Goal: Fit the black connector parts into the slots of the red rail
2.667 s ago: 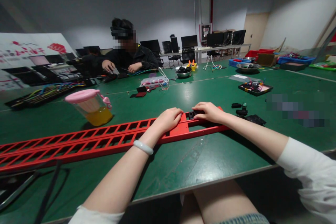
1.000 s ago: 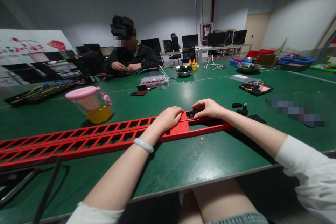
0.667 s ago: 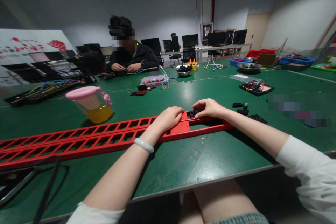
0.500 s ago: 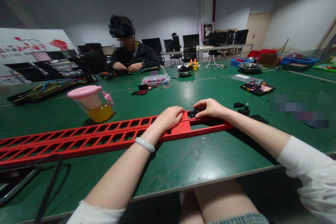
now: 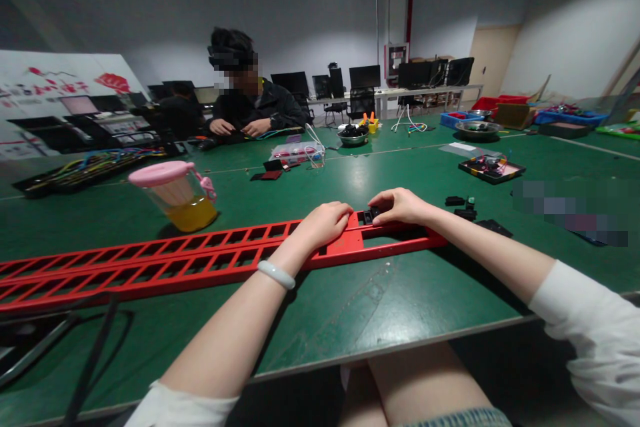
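Note:
A long red slotted metal rail lies across the green table. My left hand rests curled on the rail near its right end, fingers closed over its top edge. My right hand is just to the right, fingers bent and pinching a small black part seated in the rail. A pale bangle sits on my left wrist.
A pink-lidded cup of yellow liquid stands behind the rail. Small black parts lie right of my right hand. A black tray of bits and a clear box lie farther back. Another person works across the table.
My hands have stayed on the rail's right end; the right hand's fingers drew slightly closer to the small black part. The view drifted a little.

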`<action>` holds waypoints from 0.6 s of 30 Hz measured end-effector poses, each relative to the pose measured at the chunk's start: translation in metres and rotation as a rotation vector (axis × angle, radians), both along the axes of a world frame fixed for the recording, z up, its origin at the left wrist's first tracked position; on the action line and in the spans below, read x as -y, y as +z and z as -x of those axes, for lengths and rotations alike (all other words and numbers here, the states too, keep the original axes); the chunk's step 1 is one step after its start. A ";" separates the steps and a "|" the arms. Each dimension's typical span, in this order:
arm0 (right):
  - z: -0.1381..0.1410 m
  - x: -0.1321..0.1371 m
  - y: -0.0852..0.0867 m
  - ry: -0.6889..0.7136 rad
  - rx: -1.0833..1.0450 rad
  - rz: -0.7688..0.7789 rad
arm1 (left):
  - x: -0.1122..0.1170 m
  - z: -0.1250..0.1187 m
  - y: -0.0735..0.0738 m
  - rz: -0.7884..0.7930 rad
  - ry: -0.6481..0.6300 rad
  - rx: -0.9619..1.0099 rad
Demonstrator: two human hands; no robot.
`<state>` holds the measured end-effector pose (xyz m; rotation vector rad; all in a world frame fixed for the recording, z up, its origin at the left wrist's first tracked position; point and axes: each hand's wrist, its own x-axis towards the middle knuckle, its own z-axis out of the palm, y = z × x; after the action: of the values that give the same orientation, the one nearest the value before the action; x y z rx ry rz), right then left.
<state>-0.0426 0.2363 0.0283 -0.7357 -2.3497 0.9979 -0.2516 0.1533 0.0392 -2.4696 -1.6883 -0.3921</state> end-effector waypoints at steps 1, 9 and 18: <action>0.000 0.000 0.000 -0.002 0.007 -0.016 | 0.000 0.000 0.000 -0.002 0.000 0.000; -0.001 0.004 0.002 -0.038 0.042 -0.094 | 0.001 -0.001 0.001 0.003 0.003 0.007; 0.002 0.002 0.001 -0.039 0.037 -0.020 | 0.002 -0.002 0.002 0.014 0.008 0.004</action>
<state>-0.0443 0.2339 0.0295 -0.7956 -2.3644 0.9509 -0.2491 0.1516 0.0417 -2.4730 -1.7073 -0.3863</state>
